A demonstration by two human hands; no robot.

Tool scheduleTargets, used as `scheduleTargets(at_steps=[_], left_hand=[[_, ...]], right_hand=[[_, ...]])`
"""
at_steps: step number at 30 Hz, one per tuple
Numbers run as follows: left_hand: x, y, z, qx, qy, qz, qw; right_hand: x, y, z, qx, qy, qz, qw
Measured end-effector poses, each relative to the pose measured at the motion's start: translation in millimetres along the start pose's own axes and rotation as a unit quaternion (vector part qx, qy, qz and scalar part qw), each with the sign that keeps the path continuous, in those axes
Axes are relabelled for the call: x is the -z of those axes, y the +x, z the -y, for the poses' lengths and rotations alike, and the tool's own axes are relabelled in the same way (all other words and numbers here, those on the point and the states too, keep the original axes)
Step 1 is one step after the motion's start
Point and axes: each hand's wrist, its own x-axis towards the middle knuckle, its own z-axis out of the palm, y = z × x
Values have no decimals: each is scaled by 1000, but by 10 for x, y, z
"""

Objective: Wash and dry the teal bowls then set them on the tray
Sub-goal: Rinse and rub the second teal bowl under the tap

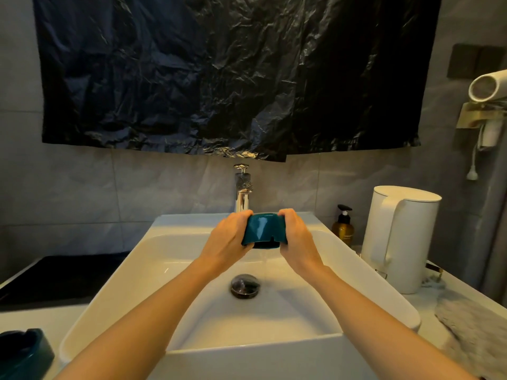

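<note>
Teal glazed ceramic bowl (263,229) pinched between both hands' grips, left hand (229,237) and right hand (297,237), rinsing over white basin (137,270); second teal bowl (24,352) unwashed, drying left.

Two bare hands are in view, a left hand (229,237) and a right hand (297,234). Two glossy teal ceramic bowls show: one teal bowl (263,230) between the hands, a second teal bowl (23,352) at the lower left corner, partly cut off by the frame edge. There is one white rectangular ceramic sink (109,292) with one chrome tap (242,192) and one dark round drain plug (245,286). One tall white plastic kettle (403,237), one amber pump bottle with a black top (343,227), one grey fluffy cloth (472,325), one white wall-mounted hair dryer (488,86) and one crinkled black plastic sheet (219,72) complete the count.
</note>
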Motion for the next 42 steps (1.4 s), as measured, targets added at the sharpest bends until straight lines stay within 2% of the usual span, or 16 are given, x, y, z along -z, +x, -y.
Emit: scheduleTargets(at_steps=[3, 5, 12, 17, 21, 25, 28, 32, 37, 42], left_hand=[[108, 39, -2, -100, 54, -66, 991], [199, 60, -11, -137, 93, -92, 982], [317, -63, -40, -115, 100, -93, 984], [409, -114, -51, -80, 104, -57, 990], [466, -181, -114, 16, 63, 13, 998], [609, -220, -90, 88, -13, 49, 995], [753, -237, -57, 169, -129, 82, 974], [1048, -291, 56, 264, -143, 85, 950], [1578, -623, 184, 356, -154, -25, 921], [2223, -1167, 343, 389, -135, -121, 903]], right_hand=[[66, 18, 29, 103, -13, -72, 992], [87, 29, 60, 139, -13, -94, 986], [95, 23, 167, 170, -28, -85, 981], [67, -9, 215, 163, -23, -69, 984], [52, -42, 270, 128, -30, -35, 991], [108, 47, 487, 53, -10, 54, 997], [95, 133, 703, -7, 20, 96, 995], [9, 276, 1038, -96, 33, 190, 976], [-192, 353, 1588, -213, 155, 260, 929], [-350, 235, 2303, -232, 256, 359, 867]])
